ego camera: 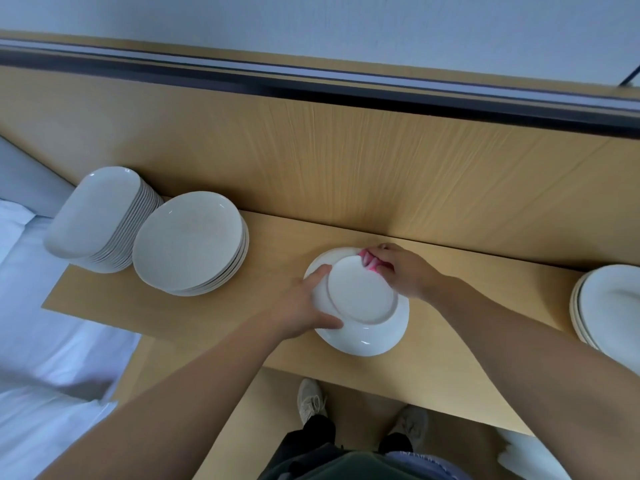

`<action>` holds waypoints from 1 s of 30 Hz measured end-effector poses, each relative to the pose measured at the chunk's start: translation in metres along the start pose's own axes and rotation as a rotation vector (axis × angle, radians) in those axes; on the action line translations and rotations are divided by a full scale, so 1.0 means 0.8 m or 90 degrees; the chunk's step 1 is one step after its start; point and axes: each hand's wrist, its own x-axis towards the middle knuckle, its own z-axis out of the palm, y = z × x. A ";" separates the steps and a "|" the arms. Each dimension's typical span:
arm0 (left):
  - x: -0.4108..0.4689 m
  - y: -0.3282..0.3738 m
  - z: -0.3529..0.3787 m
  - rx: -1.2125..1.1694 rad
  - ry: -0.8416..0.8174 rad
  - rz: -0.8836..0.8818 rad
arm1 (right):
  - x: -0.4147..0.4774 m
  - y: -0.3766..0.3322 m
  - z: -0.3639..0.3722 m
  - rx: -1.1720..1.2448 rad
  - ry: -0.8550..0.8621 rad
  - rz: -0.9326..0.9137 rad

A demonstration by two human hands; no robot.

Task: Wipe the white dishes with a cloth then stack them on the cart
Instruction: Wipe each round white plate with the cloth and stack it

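At the left of the frame, on the wooden top (pixel 277 233), you have a stack of oval dishes (pixel 91 216) with a stack of round plates (pixel 188 242) just beside it on its right; whether these are the wiped piles or the waiting ones cannot be told from here. Toward the centre your left hand (pixel 304 308) grips the plate (pixel 363 303) by its left rim, thumb laid over the near edge and forefinger stretched along the far-left edge; that wide span probably steadies the dish against the push of the wiping. The plate is turned bottom up, its foot ring facing you, so the underside looks to be the face you are working on; whether its lower rim rests on the wood is unclear. At the plate's upper right edge your right hand (pixel 403 271) has its fingers curled over a bunched pink cloth (pixel 367 263), pressing it on the rim; only a little of the cloth shows. At the far right edge of the frame a third stack (pixel 609 303) of white dishes sits well apart from the plate; which surface is the cart I cannot say.
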 end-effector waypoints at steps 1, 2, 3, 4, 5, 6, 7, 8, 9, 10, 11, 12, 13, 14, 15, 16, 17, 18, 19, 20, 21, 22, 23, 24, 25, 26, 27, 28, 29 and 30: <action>0.002 0.000 0.001 -0.024 0.002 -0.005 | 0.006 0.000 -0.002 0.002 -0.011 -0.009; 0.004 -0.001 0.001 -0.040 0.010 -0.009 | 0.012 0.000 -0.005 0.005 -0.020 -0.021; 0.006 -0.001 0.001 -0.038 0.019 -0.012 | 0.017 -0.003 -0.007 0.002 -0.027 -0.031; 0.009 -0.002 0.002 -0.024 0.024 -0.013 | 0.021 -0.005 -0.008 0.001 -0.035 -0.041; 0.010 -0.003 0.003 -0.018 0.028 -0.015 | 0.024 -0.008 -0.009 -0.004 -0.043 -0.045; 0.012 -0.005 0.005 -0.023 0.033 -0.020 | 0.026 -0.009 -0.008 -0.008 -0.044 -0.047; 0.013 -0.006 0.007 -0.036 0.041 -0.027 | 0.026 -0.010 -0.006 -0.010 -0.038 -0.044; 0.014 -0.008 0.009 -0.047 0.048 -0.034 | 0.023 -0.011 -0.003 -0.005 -0.026 -0.037; 0.014 -0.010 0.011 -0.050 0.056 -0.040 | 0.018 -0.011 0.000 0.008 -0.009 -0.028; 0.015 -0.012 0.013 -0.046 0.061 -0.042 | 0.012 -0.010 0.004 0.020 0.014 -0.014; 0.015 -0.013 0.014 -0.040 0.062 -0.043 | 0.004 -0.009 0.006 0.018 0.040 0.004; 0.016 -0.014 0.015 -0.034 0.061 -0.042 | -0.004 -0.007 0.010 0.003 0.069 0.031; 0.016 -0.014 0.016 -0.032 0.059 -0.041 | -0.013 -0.004 0.015 -0.017 0.098 0.063; 0.016 -0.015 0.017 -0.035 0.059 -0.041 | -0.023 -0.001 0.022 -0.036 0.124 0.104; 0.017 -0.016 0.018 -0.040 0.058 -0.042 | -0.034 0.001 0.028 -0.047 0.142 0.147; 0.017 -0.018 0.019 -0.044 0.059 -0.045 | -0.045 0.004 0.036 -0.046 0.154 0.185; 0.018 -0.019 0.019 -0.049 0.060 -0.047 | -0.056 0.005 0.043 -0.036 0.160 0.213; 0.018 -0.021 0.020 -0.052 0.060 -0.049 | -0.065 0.006 0.050 -0.023 0.162 0.230; 0.018 -0.022 0.022 -0.051 0.060 -0.049 | -0.072 0.007 0.056 -0.013 0.164 0.238; 0.017 -0.023 0.024 -0.045 0.059 -0.045 | -0.077 0.008 0.060 -0.004 0.167 0.241; 0.017 -0.025 0.026 -0.043 0.055 -0.039 | -0.080 0.010 0.061 0.006 0.171 0.239; 0.017 -0.026 0.028 -0.050 0.049 -0.035 | -0.080 0.012 0.059 0.013 0.174 0.233; 0.016 -0.027 0.029 -0.069 0.041 -0.032 | -0.078 0.014 0.053 0.015 0.174 0.222; 0.016 -0.028 0.029 -0.088 0.035 -0.028 | -0.075 0.016 0.046 0.015 0.172 0.205; 0.016 -0.029 0.027 -0.101 0.031 -0.022 | -0.072 0.016 0.037 0.019 0.164 0.181; 0.018 -0.030 0.025 -0.107 0.028 -0.019 | -0.069 0.016 0.028 0.028 0.150 0.157; 0.019 -0.030 0.023 -0.115 0.024 -0.016 | -0.066 0.014 0.019 0.039 0.132 0.131; 0.020 -0.029 0.021 -0.126 0.020 -0.016 | -0.062 0.014 0.011 0.049 0.111 0.111; 0.021 -0.027 0.020 -0.138 0.014 -0.017 | -0.058 0.012 0.005 0.057 0.091 0.101; 0.023 -0.025 0.020 -0.147 0.012 -0.017 | -0.054 0.012 0.001 0.062 0.078 0.100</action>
